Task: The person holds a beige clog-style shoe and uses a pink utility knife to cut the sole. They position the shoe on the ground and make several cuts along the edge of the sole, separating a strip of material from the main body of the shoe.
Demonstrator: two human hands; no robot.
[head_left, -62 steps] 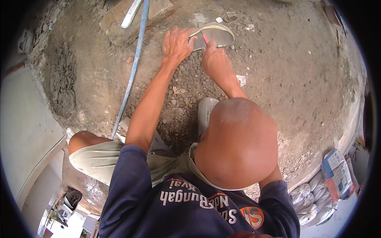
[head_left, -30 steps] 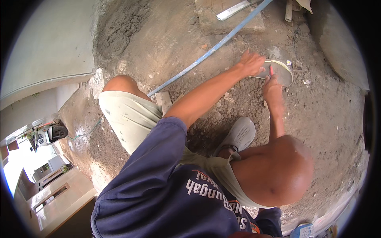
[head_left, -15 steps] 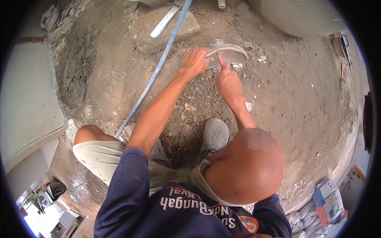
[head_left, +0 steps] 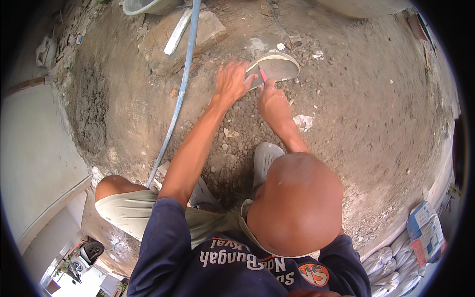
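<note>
A shallow grey-beige piece with a curved, pale raised rim (head_left: 281, 68) is on the ground in front of me; its exact kind is unclear. My left hand (head_left: 231, 81) grips its left edge, thumb on the near side. In my right hand (head_left: 275, 105) is a slim tool with a red handle (head_left: 262, 74), its dark tip reaching up against the inside of the rim, close to my left thumb. The fist hides the tool's lower part, so I cannot tell its kind.
Pebbles and gravel (head_left: 237, 126) lie between my shoes. A blue-grey hose (head_left: 181, 94) runs along the left, past a flat stone slab (head_left: 210, 29) bearing a white strip (head_left: 178, 30). A pale basin (head_left: 148, 6) stands at the far left; sacks (head_left: 391, 265) are at lower right.
The whole view has shifted, bringing more of the basin into sight. Both hands keep their hold on the curved piece and the red-handled tool; the tool's tip stays near the rim.
</note>
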